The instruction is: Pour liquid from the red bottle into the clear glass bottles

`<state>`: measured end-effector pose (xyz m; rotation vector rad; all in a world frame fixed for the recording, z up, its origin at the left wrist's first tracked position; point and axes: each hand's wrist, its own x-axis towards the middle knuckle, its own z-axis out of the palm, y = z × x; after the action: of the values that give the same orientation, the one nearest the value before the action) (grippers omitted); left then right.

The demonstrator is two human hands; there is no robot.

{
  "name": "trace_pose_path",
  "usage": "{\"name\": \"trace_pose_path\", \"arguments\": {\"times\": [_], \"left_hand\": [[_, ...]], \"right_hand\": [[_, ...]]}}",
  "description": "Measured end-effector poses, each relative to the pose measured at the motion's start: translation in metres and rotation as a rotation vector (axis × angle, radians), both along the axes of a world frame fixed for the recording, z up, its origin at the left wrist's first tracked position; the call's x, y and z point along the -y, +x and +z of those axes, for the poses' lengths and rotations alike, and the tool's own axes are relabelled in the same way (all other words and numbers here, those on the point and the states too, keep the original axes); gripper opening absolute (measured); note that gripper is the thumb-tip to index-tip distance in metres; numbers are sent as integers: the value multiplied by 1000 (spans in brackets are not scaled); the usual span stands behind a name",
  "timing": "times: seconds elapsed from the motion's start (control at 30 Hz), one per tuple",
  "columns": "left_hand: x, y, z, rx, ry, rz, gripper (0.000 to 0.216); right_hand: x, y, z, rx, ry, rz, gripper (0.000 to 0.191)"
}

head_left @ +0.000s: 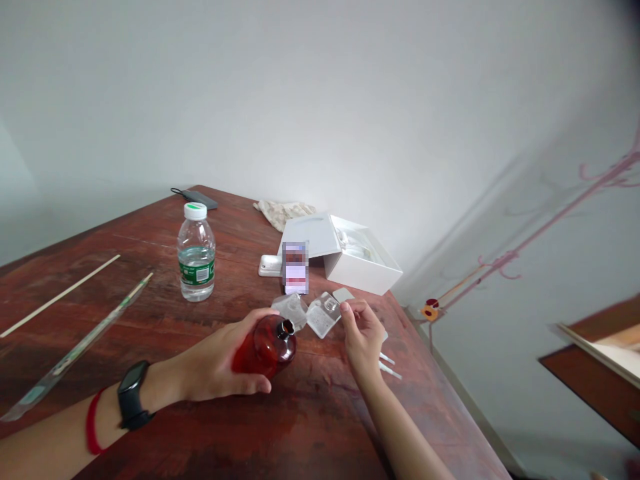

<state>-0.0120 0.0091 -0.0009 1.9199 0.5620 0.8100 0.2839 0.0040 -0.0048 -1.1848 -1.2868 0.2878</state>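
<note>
My left hand [220,360] is wrapped round a translucent reddish-brown bottle [260,353]. The bottle leans to the right, and its dark, uncapped neck faces the small boxes. My right hand [361,330] has its thumb and index finger pinched together at the right edge of a small clear plastic box [321,323]. Whether the fingertips grip that edge or some tiny thing is unclear. Another clear plastic piece [290,308] lies just left of the box, partly behind the bottle. Thin white sticks [390,368] stick out beyond my right wrist.
A water bottle [197,257] with a white cap stands at left, near two long thin sticks, one bare [63,295] and one wrapped [83,350]. Behind the hands are a phone [295,270], an open white box [367,267] and a crumpled cloth [280,212]. The table's right edge is close.
</note>
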Motion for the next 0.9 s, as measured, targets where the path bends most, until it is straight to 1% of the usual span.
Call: {"name": "trace_pose_path", "arguments": {"times": [0.2,0.37,0.43,0.6,0.73,0.9], "left_hand": [[-1,0,-1,7,2,-9,91],[-1,0,-2,-15,30,7,92],[-2,0,-2,-35,37,1,93],[-5,-2,-3,-72,37,-41,94],[-4,-2,-2,-72,28,-22,93],[-3,-1,-3,-70,27,-25,94]], "right_hand": [[4,-2,1,15,-33,48,45],[6,0,-4,66,-59,130,65],[6,1,-5,86,-63,157,69],[8,-2,-4,112,-84,182,61],[8,-4,-5,117,-94,198,62],[8,-3,-8,121,-97,213,59]]}}
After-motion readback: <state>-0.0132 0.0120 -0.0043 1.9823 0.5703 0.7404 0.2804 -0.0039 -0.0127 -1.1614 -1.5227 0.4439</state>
